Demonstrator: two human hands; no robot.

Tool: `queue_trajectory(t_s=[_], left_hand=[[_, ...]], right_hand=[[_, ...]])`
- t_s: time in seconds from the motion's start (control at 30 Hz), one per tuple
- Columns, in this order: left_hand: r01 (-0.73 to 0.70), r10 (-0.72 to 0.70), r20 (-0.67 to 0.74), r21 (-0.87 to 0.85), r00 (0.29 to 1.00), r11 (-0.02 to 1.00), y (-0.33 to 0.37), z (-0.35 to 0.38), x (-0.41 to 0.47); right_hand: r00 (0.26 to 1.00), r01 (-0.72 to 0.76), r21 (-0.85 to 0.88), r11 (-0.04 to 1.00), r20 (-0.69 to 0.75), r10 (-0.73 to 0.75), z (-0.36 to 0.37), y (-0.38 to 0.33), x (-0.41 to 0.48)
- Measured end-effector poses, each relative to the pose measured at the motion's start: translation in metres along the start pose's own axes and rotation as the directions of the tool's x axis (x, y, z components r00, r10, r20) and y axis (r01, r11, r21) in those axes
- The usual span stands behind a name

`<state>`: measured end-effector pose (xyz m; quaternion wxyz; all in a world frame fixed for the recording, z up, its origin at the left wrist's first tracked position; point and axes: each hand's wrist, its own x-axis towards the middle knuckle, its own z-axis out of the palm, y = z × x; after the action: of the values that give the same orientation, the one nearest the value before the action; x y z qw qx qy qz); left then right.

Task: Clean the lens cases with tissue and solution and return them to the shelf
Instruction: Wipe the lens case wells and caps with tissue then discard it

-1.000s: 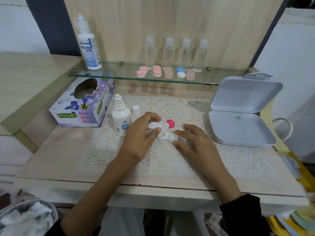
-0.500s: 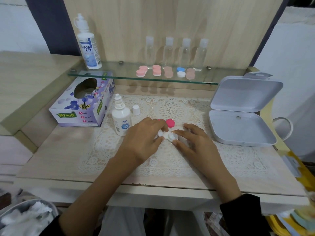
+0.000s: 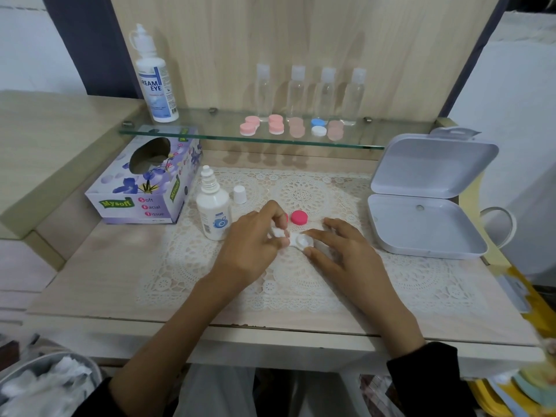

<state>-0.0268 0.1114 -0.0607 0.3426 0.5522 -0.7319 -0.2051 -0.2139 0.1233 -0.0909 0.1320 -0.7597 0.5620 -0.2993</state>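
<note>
Down goes the left hand [image 3: 255,239], pinching tissue [image 3: 278,233] into the lens case [image 3: 302,241] — right hand [image 3: 340,251] pinches it steady; twist gently.

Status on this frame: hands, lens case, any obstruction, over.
Left hand pinches tissue wad against lens case. Right hand pinches the case, steadying it on the mat. Pink cap off, beside it; small bottle near left hand, not blocking.
</note>
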Motion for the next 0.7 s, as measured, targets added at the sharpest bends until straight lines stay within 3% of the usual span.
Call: queue_trajectory(t_s=[0.1,0.2,0.27,0.4,0.7], left_hand=[[0.05,-0.085,-0.109,-0.29,0.99,0.956,-0.005,0.004,-0.001],[0.004,-0.079,-0.198,-0.352,0.977,0.936,-0.006,0.003,0.005],[-0.037,-0.007,-0.146,-0.298,0.989,0.954,-0.003,0.001,0.011],[-0.133,0.141,0.107,-0.075,0.984,0.988,-0.006,0.005,0.016],[-0.21,0.193,0.101,0.203,0.976,0.956,-0.013,0.006,0.015]], right_hand=[[1.0,0.001,0.001,1.0,0.0,-0.001,0.0,0.001,0.0],[1.0,-0.003,0.014,1.0,0.0,0.003,0.0,0.001,0.0],[1.0,-0.001,0.015,1.0,0.0,0.001,0.0,0.0,0.0],[1.0,-0.01,0.015,1.0,-0.003,0.01,0.0,0.0,0.0],[1.0,-0.024,0.02,1.0,0.009,0.023,-0.001,-0.001,0.0]])
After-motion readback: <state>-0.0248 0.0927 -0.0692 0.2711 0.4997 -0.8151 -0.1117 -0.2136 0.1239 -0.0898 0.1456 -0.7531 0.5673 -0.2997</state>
